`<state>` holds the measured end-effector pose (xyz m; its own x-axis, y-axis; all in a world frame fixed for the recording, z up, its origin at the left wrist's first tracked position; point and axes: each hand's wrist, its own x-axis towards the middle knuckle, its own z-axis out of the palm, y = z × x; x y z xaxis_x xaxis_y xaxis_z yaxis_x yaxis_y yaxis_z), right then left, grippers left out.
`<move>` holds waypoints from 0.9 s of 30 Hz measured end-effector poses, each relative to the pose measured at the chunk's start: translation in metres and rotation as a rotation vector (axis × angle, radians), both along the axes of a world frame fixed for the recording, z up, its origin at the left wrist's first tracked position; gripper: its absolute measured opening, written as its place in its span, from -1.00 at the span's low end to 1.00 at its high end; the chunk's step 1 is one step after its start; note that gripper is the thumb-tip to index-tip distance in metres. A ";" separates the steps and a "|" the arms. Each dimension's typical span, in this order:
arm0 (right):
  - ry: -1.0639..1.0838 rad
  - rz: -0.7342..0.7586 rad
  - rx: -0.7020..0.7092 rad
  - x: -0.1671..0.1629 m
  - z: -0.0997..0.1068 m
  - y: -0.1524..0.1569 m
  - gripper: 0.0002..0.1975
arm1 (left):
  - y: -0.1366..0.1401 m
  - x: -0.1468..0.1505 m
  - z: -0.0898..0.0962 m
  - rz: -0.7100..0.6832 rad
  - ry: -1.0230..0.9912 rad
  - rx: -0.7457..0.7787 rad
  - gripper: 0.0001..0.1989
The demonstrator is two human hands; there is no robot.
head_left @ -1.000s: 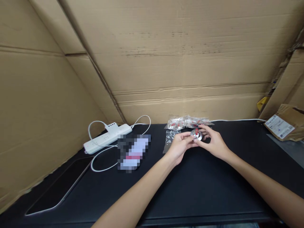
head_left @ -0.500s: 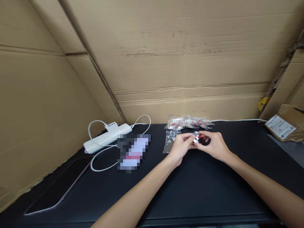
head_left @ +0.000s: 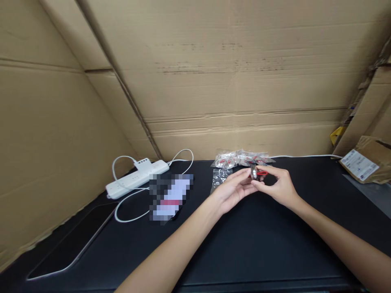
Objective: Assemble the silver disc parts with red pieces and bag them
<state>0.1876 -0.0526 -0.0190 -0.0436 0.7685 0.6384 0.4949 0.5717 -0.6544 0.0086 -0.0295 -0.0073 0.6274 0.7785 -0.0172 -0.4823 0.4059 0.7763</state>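
Note:
A pair of small shiny metal finger cymbals point(head_left: 254, 173) is held up over the table, seen nearly edge-on. A red loop sticks out to the right, and a trace of red shows on the left side. My left hand point(head_left: 230, 191) grips the left edge with thumb and fingers, its palm turned partly up. From the right, my right hand point(head_left: 281, 185) pinches the rim between thumb and fingertips. A flat clear plastic bag point(head_left: 220, 176) lies behind my left hand, partly covered by it. Farther back are several bagged metal discs with red loops point(head_left: 227, 159).
On the left are a white power strip point(head_left: 134, 179) with cables, a pixelated phone-like object point(head_left: 172, 197) and a dark tablet-like panel point(head_left: 73, 242). A labelled brown package point(head_left: 366, 160) sits at right. Cardboard walls point(head_left: 238, 89) enclose the black table point(head_left: 259, 248).
The cymbals have turned from face-on to nearly edge-on. My left hand has rolled its palm upward, and its fingers are straighter. My right hand has barely moved.

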 end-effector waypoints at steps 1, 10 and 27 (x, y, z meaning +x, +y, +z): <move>0.001 0.013 0.005 0.000 0.000 0.000 -0.63 | 0.000 0.000 0.000 -0.004 0.004 0.004 -0.85; -0.151 0.102 0.122 -0.001 0.009 -0.002 -0.45 | 0.005 0.001 -0.003 0.138 0.181 0.091 -0.70; -0.208 0.118 0.090 0.007 0.011 0.001 -0.84 | 0.003 0.002 -0.002 0.299 0.359 0.241 -0.64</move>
